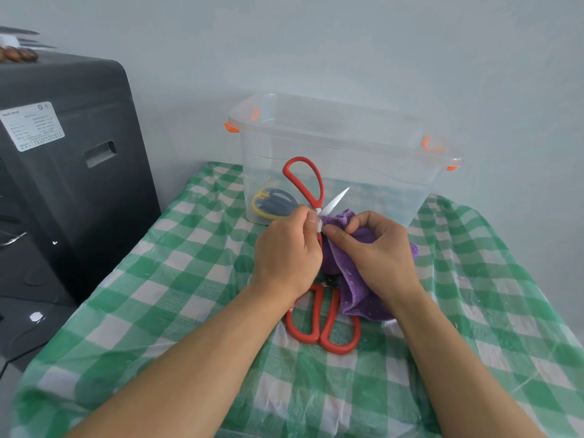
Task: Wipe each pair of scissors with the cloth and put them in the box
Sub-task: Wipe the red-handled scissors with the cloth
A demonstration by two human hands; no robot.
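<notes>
Head view: left hand [286, 248] grips a pair of red-handled scissors [305, 181] near the pivot, fingers curled round it, thumb pressed by the joint; the scissors stand open, one red loop up in front of the box, one bare blade [338, 199] angled up to the right. Right hand [376, 248] holds the purple cloth [347, 279], fingers curled into it, thumb tip at the pivot; cloth bunches round the lower part of the scissors, which is hidden. Judged step: wiping of this pair in progress, not yet boxed. A second pair of red scissors [322, 320] lies flat on the green checked tablecloth [158, 295] just below the hands, partly under the cloth; apparently still to wipe. Clear plastic box [335, 159], orange latches, lid off, stands behind the hands; inside, at the left corner, one pair with yellow-and-grey handles [273, 203], so one pair done. Black appliance [63, 153] at left.
</notes>
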